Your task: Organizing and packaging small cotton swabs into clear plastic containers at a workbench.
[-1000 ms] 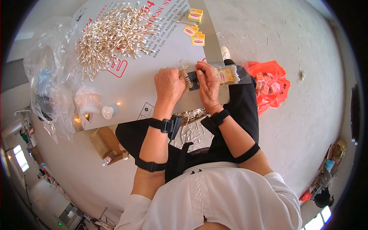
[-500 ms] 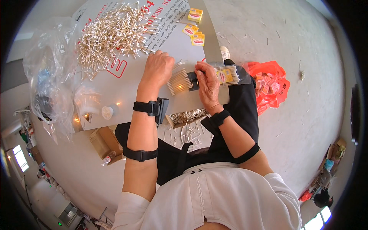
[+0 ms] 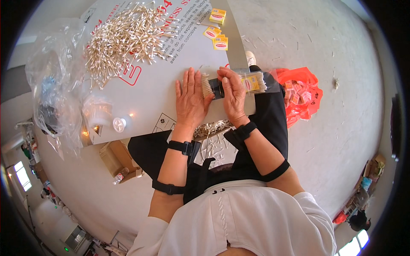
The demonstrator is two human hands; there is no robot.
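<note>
My left hand (image 3: 190, 100) lies flat with its fingers stretched out, palm down against a row of cotton swabs (image 3: 206, 86), hiding part of the row. Beside it my right hand (image 3: 233, 94) is curled, fingers bent, over the near end of a clear plastic bag (image 3: 270, 81). Inside that bag are swabs and a yellow card (image 3: 251, 83). A dark strip (image 3: 217, 88) lies between the row and my right hand. Exactly how the right fingertips grip the bag is hidden. A big heap of loose cotton swabs (image 3: 124, 40) covers the table's far left.
Yellow cards (image 3: 218, 16) lie at the far right of the printed table (image 3: 145, 102). A white round container (image 3: 119, 124) and crumpled clear plastic (image 3: 55, 85) are at left. Below stand a cardboard box (image 3: 117, 160) and a box of swabs (image 3: 209, 130); a red bag (image 3: 303, 94) sits right.
My left hand has come back from the heap's near edge toward me and flattened over the swab row, its fist opening out. My right hand has stayed at the bag.
</note>
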